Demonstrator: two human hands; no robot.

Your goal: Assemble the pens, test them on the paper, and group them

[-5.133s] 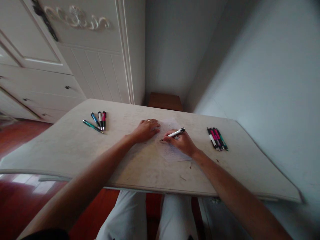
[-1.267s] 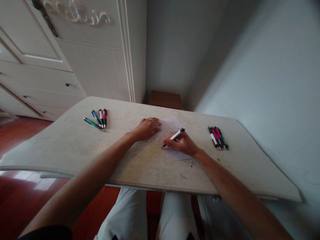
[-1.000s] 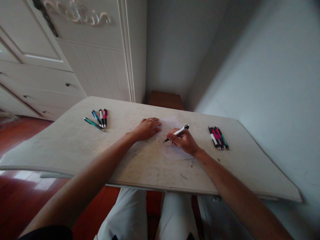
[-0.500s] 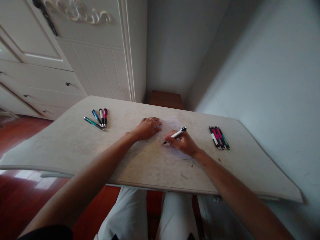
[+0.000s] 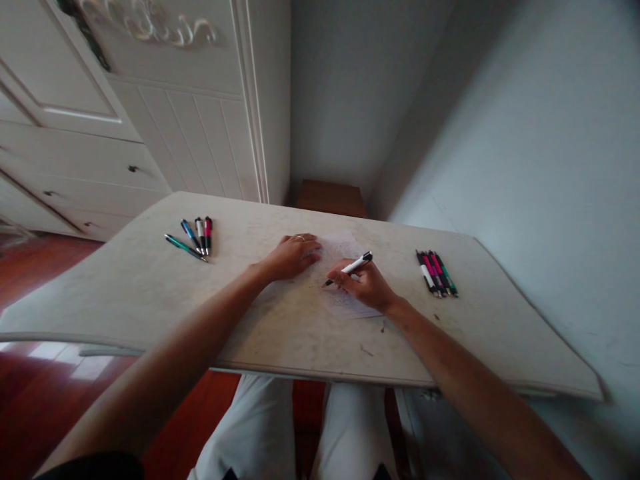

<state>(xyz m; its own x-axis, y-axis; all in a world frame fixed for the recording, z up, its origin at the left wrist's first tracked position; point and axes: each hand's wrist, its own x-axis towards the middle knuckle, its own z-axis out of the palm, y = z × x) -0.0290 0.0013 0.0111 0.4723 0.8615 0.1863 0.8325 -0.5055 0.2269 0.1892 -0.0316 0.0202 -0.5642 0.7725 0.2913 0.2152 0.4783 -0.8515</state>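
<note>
A white pen with black ends (image 5: 356, 264) is gripped in my right hand (image 5: 367, 287), its tip down at the left part of a sheet of paper (image 5: 341, 243). Faint writing covers the paper, though I cannot read it. My left hand (image 5: 293, 256) lies flat with a ring on one finger, its fingertips at the paper's upper left edge. Part of the sheet is hidden under my right hand.
Several pens (image 5: 200, 235) in blue, white, pink and green lie on the left of the pale table (image 5: 150, 287). Another row of pens (image 5: 436, 273) lies to the right. A white cabinet (image 5: 200, 140) stands behind at left; a grey wall (image 5: 560, 173) borders the right side.
The whole view has shifted very slightly. Both hands stay in nearly the same places, and the pen tip is still at the paper's left part.
</note>
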